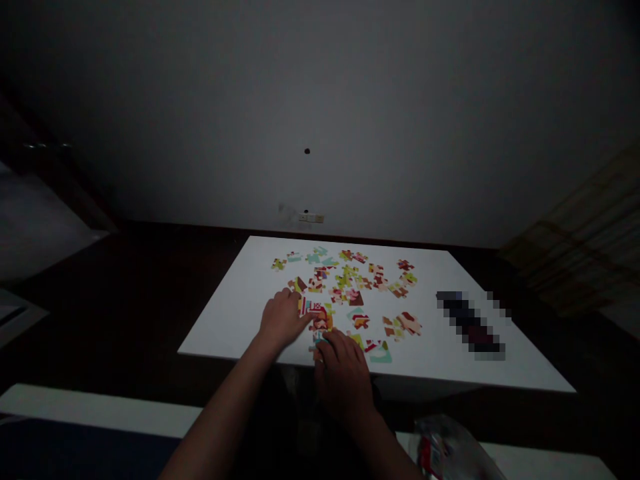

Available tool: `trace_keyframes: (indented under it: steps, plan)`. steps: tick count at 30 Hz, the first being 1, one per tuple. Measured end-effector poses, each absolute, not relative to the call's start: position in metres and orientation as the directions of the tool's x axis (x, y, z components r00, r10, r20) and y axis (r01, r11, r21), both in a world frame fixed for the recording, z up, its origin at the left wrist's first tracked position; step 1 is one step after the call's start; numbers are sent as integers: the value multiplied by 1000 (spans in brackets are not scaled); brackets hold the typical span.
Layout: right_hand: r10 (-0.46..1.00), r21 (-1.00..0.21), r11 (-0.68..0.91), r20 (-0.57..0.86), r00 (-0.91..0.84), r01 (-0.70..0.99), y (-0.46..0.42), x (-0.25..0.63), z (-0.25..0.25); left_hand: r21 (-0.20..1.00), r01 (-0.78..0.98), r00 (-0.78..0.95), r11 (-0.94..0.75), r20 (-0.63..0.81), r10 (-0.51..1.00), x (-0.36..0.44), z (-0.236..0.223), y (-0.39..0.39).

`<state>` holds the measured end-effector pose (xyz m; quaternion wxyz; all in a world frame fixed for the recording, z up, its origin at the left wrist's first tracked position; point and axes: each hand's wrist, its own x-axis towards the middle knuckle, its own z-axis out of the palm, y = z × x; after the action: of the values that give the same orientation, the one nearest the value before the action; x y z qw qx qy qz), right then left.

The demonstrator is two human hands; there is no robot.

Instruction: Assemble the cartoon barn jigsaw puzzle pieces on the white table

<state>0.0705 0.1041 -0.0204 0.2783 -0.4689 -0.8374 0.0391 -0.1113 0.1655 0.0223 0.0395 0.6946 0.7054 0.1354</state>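
A partly joined jigsaw section (321, 319) with a red and yellow picture lies near the front edge of the white table. To its left is my left hand (281, 321), fingers resting at its upper left corner and thumb stretched across onto it. My right hand (345, 370) is bent over the lower end of this section, its fingertips closed on a puzzle piece (318, 337) there. The fingers partly cover that piece. Just right of my right hand lie a green-and-red piece (381, 352) and a yellow-green piece (357, 339).
Several loose and joined puzzle pieces (350, 275) are spread over the middle of the white table (225, 303). A pixelated dark object (470, 323) lies at the right. A clear plastic bag (453, 447) sits below the table's front edge. Behind stands a wall (400, 133).
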Motion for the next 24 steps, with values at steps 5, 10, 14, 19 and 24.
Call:
trace_keyframes:
  steps: [5,10,14,19,24]
  plan:
    - [815,-347,548,426,-393,761,105,70,-23,174,981,-117,91,146,982,-115,24,171]
    - [813,-358,553,429,-394,752,105,70,-25,256,964,36,-77,160,986,-131,31,169]
    - [818,-362,549,419,-395,753,105,71,-27,362,885,251,-293,161,955,-140,33,169]
    - [808,-348,558,436,-397,754,106,71,-28,428,862,228,-272,153,962,-136,31,175]
    - [801,-332,558,453,-391,760,106,70,-28,441,877,167,-188,86,982,-131,40,181]
